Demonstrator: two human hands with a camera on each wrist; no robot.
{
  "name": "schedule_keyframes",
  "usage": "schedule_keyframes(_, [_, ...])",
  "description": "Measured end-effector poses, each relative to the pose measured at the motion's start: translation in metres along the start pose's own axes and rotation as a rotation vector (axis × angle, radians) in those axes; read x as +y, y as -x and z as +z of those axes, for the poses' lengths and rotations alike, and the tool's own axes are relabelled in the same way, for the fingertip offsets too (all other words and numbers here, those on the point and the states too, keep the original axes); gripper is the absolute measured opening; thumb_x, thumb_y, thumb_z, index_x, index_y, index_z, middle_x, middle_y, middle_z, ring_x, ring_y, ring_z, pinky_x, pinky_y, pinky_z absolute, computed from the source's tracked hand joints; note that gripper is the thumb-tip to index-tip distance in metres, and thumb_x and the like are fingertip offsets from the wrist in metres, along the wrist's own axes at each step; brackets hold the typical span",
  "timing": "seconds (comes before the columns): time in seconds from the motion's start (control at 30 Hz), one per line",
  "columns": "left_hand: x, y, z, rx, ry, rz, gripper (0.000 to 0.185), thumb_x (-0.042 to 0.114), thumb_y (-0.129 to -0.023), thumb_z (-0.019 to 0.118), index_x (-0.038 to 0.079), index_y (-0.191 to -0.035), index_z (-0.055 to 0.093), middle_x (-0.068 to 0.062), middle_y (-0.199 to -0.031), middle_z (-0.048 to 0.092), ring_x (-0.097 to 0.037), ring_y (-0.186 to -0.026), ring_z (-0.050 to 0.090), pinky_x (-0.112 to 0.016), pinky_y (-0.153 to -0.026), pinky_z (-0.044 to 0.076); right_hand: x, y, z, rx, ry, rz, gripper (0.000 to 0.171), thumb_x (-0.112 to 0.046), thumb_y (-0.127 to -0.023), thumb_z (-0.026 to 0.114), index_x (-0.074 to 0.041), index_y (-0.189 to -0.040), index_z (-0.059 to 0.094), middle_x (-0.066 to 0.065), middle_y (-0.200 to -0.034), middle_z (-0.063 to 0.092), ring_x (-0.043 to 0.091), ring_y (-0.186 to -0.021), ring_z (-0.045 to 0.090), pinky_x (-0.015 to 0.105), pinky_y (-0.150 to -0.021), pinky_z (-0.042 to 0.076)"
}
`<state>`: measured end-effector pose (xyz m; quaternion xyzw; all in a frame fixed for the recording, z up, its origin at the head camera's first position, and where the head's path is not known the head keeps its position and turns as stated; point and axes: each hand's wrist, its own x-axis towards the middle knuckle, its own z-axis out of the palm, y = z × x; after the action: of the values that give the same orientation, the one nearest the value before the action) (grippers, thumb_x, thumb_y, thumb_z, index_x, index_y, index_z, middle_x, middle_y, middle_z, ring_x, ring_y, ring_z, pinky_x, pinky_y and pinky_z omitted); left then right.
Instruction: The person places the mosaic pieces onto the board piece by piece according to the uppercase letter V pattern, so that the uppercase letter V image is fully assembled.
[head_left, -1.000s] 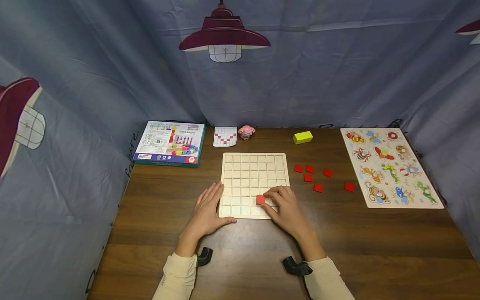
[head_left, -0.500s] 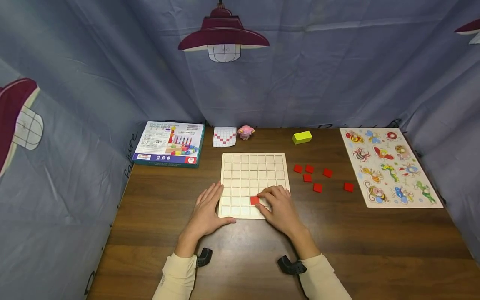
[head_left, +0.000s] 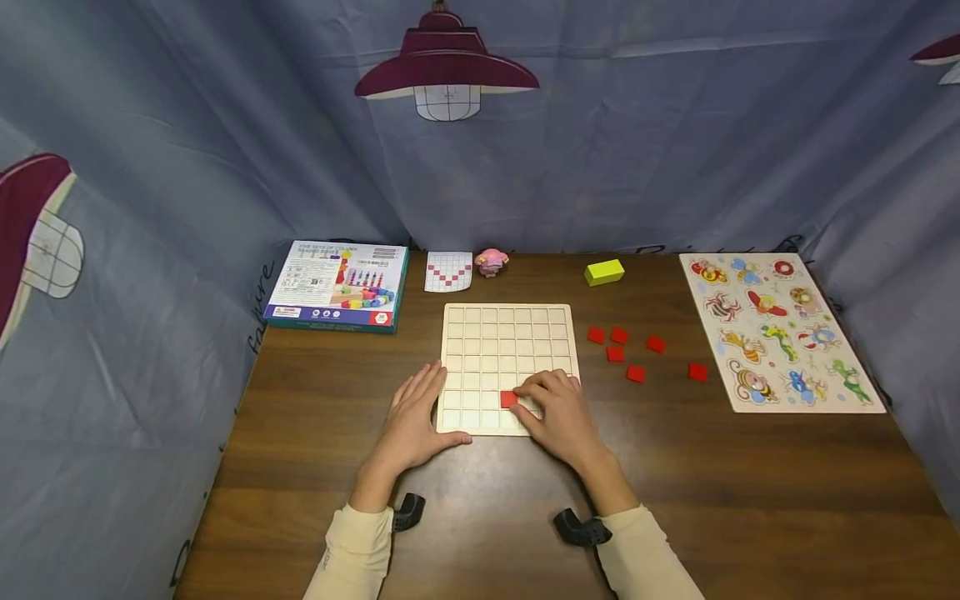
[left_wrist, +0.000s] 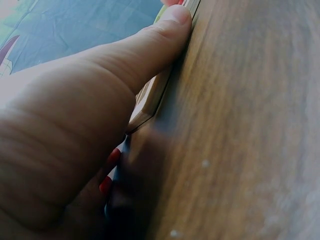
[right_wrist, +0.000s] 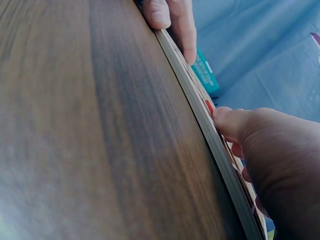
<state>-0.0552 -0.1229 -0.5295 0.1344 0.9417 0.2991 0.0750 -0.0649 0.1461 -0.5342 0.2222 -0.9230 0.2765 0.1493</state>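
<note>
A pale wooden grid board [head_left: 491,341] lies on the brown table. My left hand [head_left: 411,423] rests along its left edge, fingers straight and thumb at the near edge; the left wrist view shows that thumb [left_wrist: 165,32] against the board's side. Over the lower right of the board, my right hand [head_left: 558,421] pinches a red square tile [head_left: 508,400] between thumb and fingers, at a cell in the second row from the near edge. In the right wrist view the red tile [right_wrist: 209,106] shows at the thumb tip, close on the board.
Several loose red tiles [head_left: 616,354] lie right of the board. Along the back stand a boxed toy set [head_left: 337,287], a pattern card [head_left: 448,272], a pink figurine [head_left: 492,262] and a yellow block [head_left: 604,272]. An insect puzzle board [head_left: 780,333] lies at the right.
My right hand has moved slightly left with the red tile, one cell over, and the tile now sits lower in the grid. The left hand has stayed on the board's edge.
</note>
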Motion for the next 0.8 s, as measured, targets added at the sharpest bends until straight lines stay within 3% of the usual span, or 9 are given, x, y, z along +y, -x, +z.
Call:
schedule_keyframes(0.13, [-0.001,-0.001,0.000,-0.004,-0.020,-0.003,0.119,0.060,-0.071,0.087,0.007,-0.160,0.029,-0.008,-0.171,0.024,-0.029,-0.158,0.021,-0.054,-0.127,0.019,0.001,0.000,-0.002,0.010,0.014,-0.018,0.023,-0.031,-0.082,0.086,-0.016,-0.098,0.079,-0.001,-0.098,0.069,0.022,-0.094,0.058,0.041,-0.082,0.043])
schedule_keyframes(0.33, [0.001,-0.001,-0.002,-0.003,-0.011,0.009,0.118,0.058,-0.071,0.087,0.006,-0.160,0.029,-0.009,-0.170,0.025,-0.029,-0.159,0.021,-0.054,-0.127,0.018,0.018,0.002,-0.017,0.066,-0.062,0.015,0.033,-0.027,-0.077,0.089,-0.011,-0.104,0.078,0.005,-0.102,0.070,0.027,-0.095,0.061,0.044,-0.082,0.043])
schedule_keyframes(0.53, [0.000,0.000,-0.003,-0.010,-0.007,0.001,0.118,0.058,-0.071,0.087,0.006,-0.160,0.029,-0.008,-0.170,0.024,-0.028,-0.159,0.020,-0.053,-0.127,0.017,0.068,0.020,-0.051,0.155,-0.073,0.204,0.036,-0.017,-0.077,0.090,-0.007,-0.110,0.076,0.012,-0.106,0.069,0.032,-0.102,0.061,0.048,-0.091,0.046])
schedule_keyframes(0.67, [-0.001,0.000,-0.002,-0.012,-0.008,-0.004,0.119,0.059,-0.072,0.087,0.006,-0.160,0.028,-0.007,-0.171,0.023,-0.028,-0.159,0.019,-0.053,-0.128,0.016,0.098,0.036,-0.073,0.224,-0.055,0.370,0.042,-0.012,-0.074,0.091,-0.005,-0.113,0.075,0.014,-0.105,0.068,0.032,-0.101,0.060,0.038,-0.088,0.043])
schedule_keyframes(0.8, [-0.002,0.000,-0.001,-0.012,-0.014,-0.003,0.119,0.060,-0.072,0.086,0.006,-0.160,0.028,-0.007,-0.171,0.023,-0.028,-0.159,0.019,-0.053,-0.128,0.016,0.114,0.047,-0.084,0.191,-0.025,0.482,0.049,-0.014,-0.077,0.090,-0.003,-0.122,0.071,0.017,-0.107,0.066,0.034,-0.103,0.058,0.040,-0.090,0.041])
